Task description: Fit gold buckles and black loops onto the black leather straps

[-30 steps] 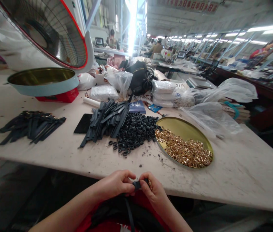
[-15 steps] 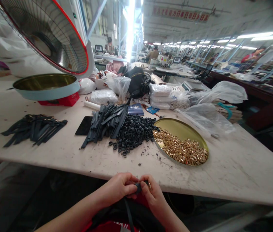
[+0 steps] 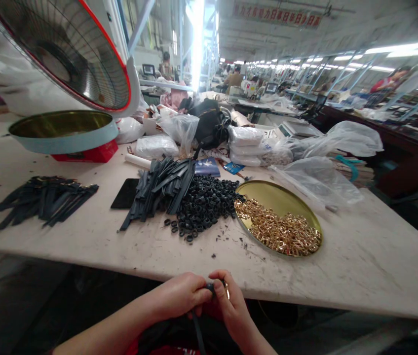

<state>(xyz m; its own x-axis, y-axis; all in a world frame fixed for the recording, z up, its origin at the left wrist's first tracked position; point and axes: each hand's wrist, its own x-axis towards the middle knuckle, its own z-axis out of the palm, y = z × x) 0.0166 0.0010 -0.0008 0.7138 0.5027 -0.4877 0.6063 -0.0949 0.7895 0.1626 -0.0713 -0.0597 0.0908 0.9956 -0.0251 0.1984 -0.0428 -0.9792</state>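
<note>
Below the table's front edge, my left hand (image 3: 179,297) and my right hand (image 3: 229,306) meet, both with fingers pinched on one black strap (image 3: 197,329) that hangs down between them. A small gold buckle (image 3: 226,291) shows at my right fingertips, against the strap's end. On the table (image 3: 360,266) ahead lie a heap of black rings (image 3: 203,203), a bundle of black straps (image 3: 160,188) and a gold tray (image 3: 273,195) with several gold buckles (image 3: 281,232).
A second pile of black straps (image 3: 44,201) lies at the left. Behind it a round tin (image 3: 62,129) stands on a red box (image 3: 83,154), under a fan (image 3: 64,49). Plastic bags (image 3: 320,172), a black bag (image 3: 210,123) and a black phone (image 3: 125,193) crowd the back. People work at far benches.
Both hands stay closed on the strap and have dropped slightly lower and nearer me; the view has shifted a little. Nothing on the table has moved.
</note>
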